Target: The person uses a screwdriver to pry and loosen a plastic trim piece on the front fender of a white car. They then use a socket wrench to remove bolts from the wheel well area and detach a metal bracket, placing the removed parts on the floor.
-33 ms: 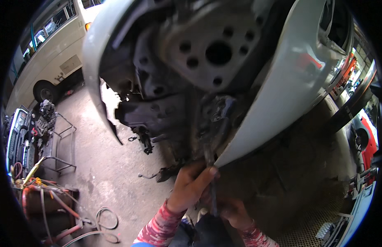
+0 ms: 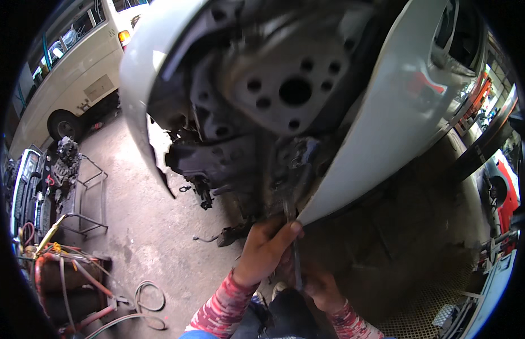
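My left hand (image 2: 265, 251) is wrapped round a long, thin metal bar (image 2: 297, 260), its thumb lying along the near side. The bar runs up toward dark, greasy metalwork under a wheel arch, beside the lower tip of a white fender (image 2: 358, 147). Close to the bar's lower end is my right hand (image 2: 326, 289), its fingers curled and in shadow; what they hold is hidden. Above both hands sits a large rounded metal plate (image 2: 257, 76) with a big central hole and several smaller ones. A dark bracket (image 2: 299, 153) is just below the plate.
A bumper edge (image 2: 135, 101) curves down on the left. Beyond it are a beige van (image 2: 81, 70) and a metal stand (image 2: 93, 169) with parts. A rusty drum (image 2: 50, 282) and looped hose (image 2: 152, 296) lie lower left. A perforated metal grating (image 2: 415, 316) is at lower right.
My view has shifted slightly, so the plate and the bumper edge appear a little displaced. My left hand keeps its grip on the bar; the right hand stays by the lower end.
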### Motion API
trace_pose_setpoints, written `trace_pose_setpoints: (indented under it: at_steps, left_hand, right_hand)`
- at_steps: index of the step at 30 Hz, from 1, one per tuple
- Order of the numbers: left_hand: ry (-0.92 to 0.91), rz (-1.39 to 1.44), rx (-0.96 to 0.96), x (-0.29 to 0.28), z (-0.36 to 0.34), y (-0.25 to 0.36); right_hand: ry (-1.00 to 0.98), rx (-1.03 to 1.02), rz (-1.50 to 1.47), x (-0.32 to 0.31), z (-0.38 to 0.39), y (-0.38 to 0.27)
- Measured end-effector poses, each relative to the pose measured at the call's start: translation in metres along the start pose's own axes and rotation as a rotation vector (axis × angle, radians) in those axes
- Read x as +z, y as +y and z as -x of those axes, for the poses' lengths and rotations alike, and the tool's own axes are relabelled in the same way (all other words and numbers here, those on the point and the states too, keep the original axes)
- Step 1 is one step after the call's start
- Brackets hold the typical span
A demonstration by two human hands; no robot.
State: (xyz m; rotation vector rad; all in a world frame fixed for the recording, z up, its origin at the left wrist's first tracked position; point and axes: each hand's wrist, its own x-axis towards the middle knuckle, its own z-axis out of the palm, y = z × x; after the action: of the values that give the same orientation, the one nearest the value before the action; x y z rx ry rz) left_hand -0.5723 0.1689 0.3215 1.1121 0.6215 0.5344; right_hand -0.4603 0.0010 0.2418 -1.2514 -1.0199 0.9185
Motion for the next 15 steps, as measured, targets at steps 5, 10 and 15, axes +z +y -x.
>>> trace_pose_setpoints:
  at_steps: [5, 10, 15]
  left_hand:
    - [0.081, -0.058, -0.115, 0.047, -0.008, 0.069]
    - [0.185, -0.109, -0.108, 0.067, -0.034, 0.1]
    - [0.269, -0.113, -0.183, 0.077, -0.032, 0.099]
  right_hand:
    - [0.11, -0.187, 0.234, -0.002, -0.016, -0.083]
    - [0.18, 0.18, -0.187, -0.007, -0.041, -0.14]
    - [0.037, 0.443, -0.542, -0.026, -0.041, -0.176]
